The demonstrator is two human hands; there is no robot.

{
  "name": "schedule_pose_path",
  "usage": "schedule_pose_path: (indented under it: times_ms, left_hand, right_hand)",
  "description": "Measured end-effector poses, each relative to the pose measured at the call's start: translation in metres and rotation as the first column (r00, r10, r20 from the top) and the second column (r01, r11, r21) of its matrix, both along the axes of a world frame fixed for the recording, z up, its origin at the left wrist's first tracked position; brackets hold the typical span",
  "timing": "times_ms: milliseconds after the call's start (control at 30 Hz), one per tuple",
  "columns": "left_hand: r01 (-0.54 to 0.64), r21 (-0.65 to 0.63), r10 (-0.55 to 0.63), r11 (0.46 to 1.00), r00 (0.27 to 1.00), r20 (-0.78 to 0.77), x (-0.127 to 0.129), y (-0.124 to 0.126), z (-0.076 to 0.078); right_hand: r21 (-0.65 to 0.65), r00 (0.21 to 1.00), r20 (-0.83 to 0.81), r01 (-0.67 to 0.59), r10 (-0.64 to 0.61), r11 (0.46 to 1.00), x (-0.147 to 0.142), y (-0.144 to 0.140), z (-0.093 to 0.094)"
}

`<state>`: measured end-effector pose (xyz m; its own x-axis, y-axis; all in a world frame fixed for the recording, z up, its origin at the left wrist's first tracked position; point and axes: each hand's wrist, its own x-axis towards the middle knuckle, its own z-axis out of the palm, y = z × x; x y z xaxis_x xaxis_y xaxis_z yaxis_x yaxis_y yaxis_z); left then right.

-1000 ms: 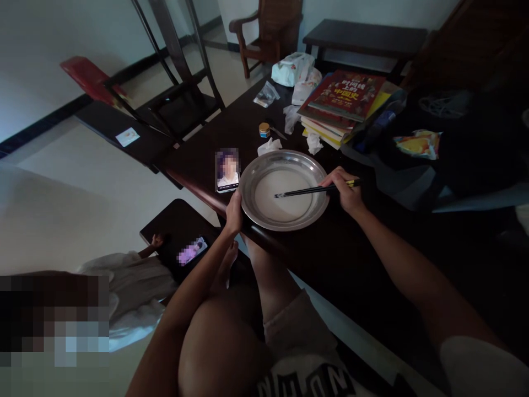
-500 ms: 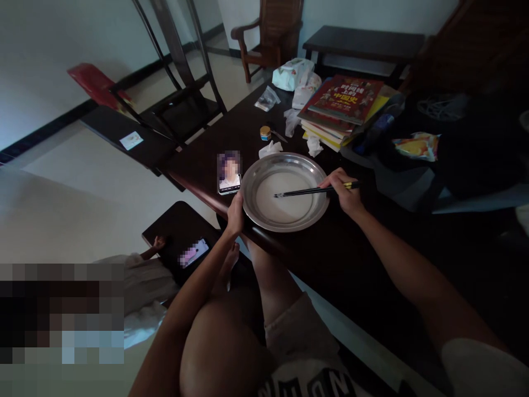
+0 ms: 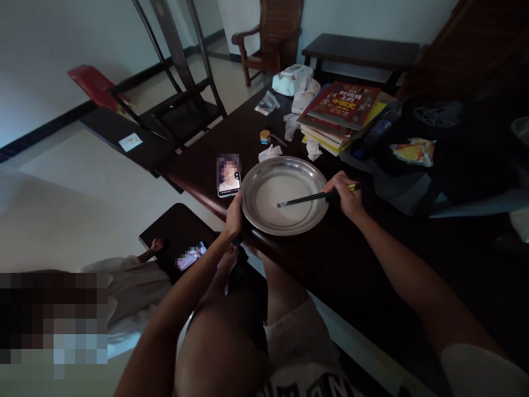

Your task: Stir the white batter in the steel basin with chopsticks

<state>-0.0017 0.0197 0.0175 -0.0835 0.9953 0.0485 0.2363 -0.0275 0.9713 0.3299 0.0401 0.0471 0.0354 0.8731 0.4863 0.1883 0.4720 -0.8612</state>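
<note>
A wide, shallow metal basin (image 3: pixel 285 226) rests at the near edge of the dark table, with whitish liquid (image 3: pixel 281 190) in it. My left hand (image 3: pixel 234 215) grips the basin's left rim. Black chopsticks (image 3: pixel 308 198) with gold-marked ends are pinched in my right hand (image 3: pixel 346 194), over the basin's right side. Their whitened tips reach the liquid near the middle of the basin. Just left of the basin lies a lit phone (image 3: pixel 228 179), close to my left hand.
Behind the basin are crumpled tissues (image 3: pixel 270 154), a small gold-lidded jar (image 3: pixel 265 137), a stack of books (image 3: pixel 343 107) and plastic bags (image 3: pixel 292 80). A snack packet (image 3: pixel 413 151) lies right. At lower left, another person's hand (image 3: pixel 156 245) is near a second phone (image 3: pixel 190 257) on a stool.
The chopstick tips have moved slightly right and nearer to me within the liquid. My left hand keeps its hold on the rim. The view has shifted a little.
</note>
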Motion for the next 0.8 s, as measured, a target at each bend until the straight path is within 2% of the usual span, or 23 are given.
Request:
schedule_pose_path:
  times_ms: [100, 233, 333, 500, 667, 800]
  left_hand:
    - [-0.002, -0.039, 0.002, 0.999, 1.000, -0.022, -0.001, 0.011, 0.016]
    - [-0.004, 0.015, 0.005, 1.000, 0.994, -0.110, -0.003, 0.027, 0.025]
    - [0.013, 0.077, -0.002, 0.997, 0.990, -0.142, -0.004, 0.031, 0.020]
    - [-0.005, 0.146, 0.028, 0.989, 0.987, -0.160, -0.005, 0.024, 0.009]
    - [-0.010, 0.173, 0.042, 0.985, 0.982, -0.184, -0.005, 0.022, 0.008]
    - [-0.017, 0.184, 0.052, 0.983, 0.981, -0.187, -0.004, 0.023, 0.008]
  right_hand:
    - [0.020, 1.000, 0.020, 0.018, -0.018, 1.000, 0.000, -0.001, 0.000]
    - [0.017, 0.997, -0.062, 0.035, -0.034, 0.999, 0.001, -0.001, 0.001]
    - [-0.010, 1.000, -0.004, -0.011, 0.011, 1.000, 0.000, -0.002, 0.003]
    - [0.003, 0.998, -0.030, 0.058, -0.058, 0.998, -0.001, -0.001, 0.004]
    - [-0.012, 0.998, 0.034, -0.047, 0.047, 0.999, -0.002, -0.002, 0.005]
    - [0.002, 0.999, -0.036, 0.020, -0.020, 1.000, -0.001, -0.002, 0.004]
